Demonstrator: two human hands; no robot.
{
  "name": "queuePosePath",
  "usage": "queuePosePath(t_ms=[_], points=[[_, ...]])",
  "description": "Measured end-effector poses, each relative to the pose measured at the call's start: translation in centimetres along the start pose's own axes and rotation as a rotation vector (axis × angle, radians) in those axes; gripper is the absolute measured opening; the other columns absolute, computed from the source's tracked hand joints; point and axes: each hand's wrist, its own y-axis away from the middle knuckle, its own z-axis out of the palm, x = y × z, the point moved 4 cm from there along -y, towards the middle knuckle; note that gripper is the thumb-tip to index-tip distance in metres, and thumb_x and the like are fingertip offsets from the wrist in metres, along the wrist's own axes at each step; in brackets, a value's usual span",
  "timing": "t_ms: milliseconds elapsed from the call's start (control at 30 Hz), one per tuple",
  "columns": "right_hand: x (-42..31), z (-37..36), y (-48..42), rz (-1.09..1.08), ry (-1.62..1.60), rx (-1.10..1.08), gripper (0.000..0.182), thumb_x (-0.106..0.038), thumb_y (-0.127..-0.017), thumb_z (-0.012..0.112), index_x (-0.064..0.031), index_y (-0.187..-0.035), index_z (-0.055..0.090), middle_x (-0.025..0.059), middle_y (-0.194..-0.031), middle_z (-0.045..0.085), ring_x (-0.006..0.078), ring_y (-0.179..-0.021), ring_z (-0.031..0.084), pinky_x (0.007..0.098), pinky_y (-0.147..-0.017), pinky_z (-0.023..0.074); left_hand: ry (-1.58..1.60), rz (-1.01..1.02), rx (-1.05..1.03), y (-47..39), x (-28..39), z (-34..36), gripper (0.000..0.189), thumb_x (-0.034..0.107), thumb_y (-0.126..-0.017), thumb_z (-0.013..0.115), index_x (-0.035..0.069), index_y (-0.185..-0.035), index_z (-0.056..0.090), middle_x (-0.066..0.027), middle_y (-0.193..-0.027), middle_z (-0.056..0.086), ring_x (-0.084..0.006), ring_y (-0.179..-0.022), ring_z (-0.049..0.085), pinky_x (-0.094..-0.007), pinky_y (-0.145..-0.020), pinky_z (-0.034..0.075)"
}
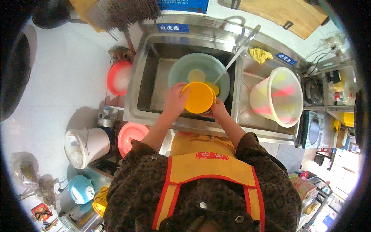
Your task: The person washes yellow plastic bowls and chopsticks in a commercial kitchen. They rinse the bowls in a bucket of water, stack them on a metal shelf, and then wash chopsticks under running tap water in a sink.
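Observation:
Both my hands are around a stack of round yellow containers (198, 98) above the left sink basin. My left hand (175, 100) grips the near-left rim, with the fingers over the far edge. My right hand (218, 110) holds the stack from the lower right. Behind it, a large pale green plastic basin (185, 63) stands in the stainless steel sink (158, 87). A pale round item (196, 76) and a yellow round piece (215, 88) lie inside that basin. From the faucet (251, 34), a long straight pale line, a stream or a spout, runs down into the basin.
A tilted white plastic tub (258, 97) with pink and yellow marks occupies the right sink. A yellow cloth (261, 55) lies on its back ledge. Left of the sink are a red basin (121, 78), a pink basin (130, 136) and a white bucket (94, 146). A broom (124, 14) hangs behind.

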Motion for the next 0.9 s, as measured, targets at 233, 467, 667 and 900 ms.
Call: queuePosePath(t_ms=[233,467,667,900], points=[[1.0,3.3,1.0,0.02,-0.151,0.014,0.038,-0.021,-0.097,0.053,-0.0102,-0.133,0.046,0.009,-0.121,0.06,0.0251,-0.103,0.065,0.0399,-0.078,0.0589,1.141,-0.495,-0.215,1.7,-5.9,1.8,0.046,0.038,-0.097,0.049,0.007,-0.131,0.054,-0.0122,-0.131,0.057,-0.025,-0.123,0.053,-0.0371,-0.104,0.04],[2.1,4.0,-1.2,-0.059,0.098,-0.02,0.051,-0.026,-0.097,0.056,-0.008,-0.141,0.039,0.0108,-0.131,0.054,0.0263,-0.12,0.054,0.0371,-0.095,0.0477,1.872,-0.753,-0.378,2.6,-9.1,3.8,0.049,0.044,-0.099,0.04,0.007,-0.127,0.055,-0.0117,-0.125,0.061,-0.0293,-0.114,0.059,-0.0471,-0.098,0.048],[-3.5,5.6,-0.7,-0.679,0.825,0.144,0.048,-0.018,-0.097,0.053,-0.0033,-0.141,0.04,0.0159,-0.14,0.048,0.0288,-0.128,0.046,0.0375,-0.108,0.0344,1.898,-0.814,-0.264,2.0,-9.3,4.1,0.046,0.041,-0.1,0.04,0.007,-0.126,0.055,-0.0114,-0.124,0.062,-0.0283,-0.113,0.06,-0.0445,-0.097,0.048],[0.1,3.4,-7.8,-0.439,0.309,0.004,0.037,-0.009,-0.098,0.046,-0.0013,-0.135,0.05,0.014,-0.137,0.052,0.0242,-0.129,0.046,0.0351,-0.109,0.0323,1.764,-0.947,-0.131,0.2,-11.6,6.6,0.049,0.044,-0.098,0.04,0.008,-0.129,0.054,-0.0113,-0.129,0.059,-0.03,-0.117,0.058,-0.0472,-0.101,0.045]])
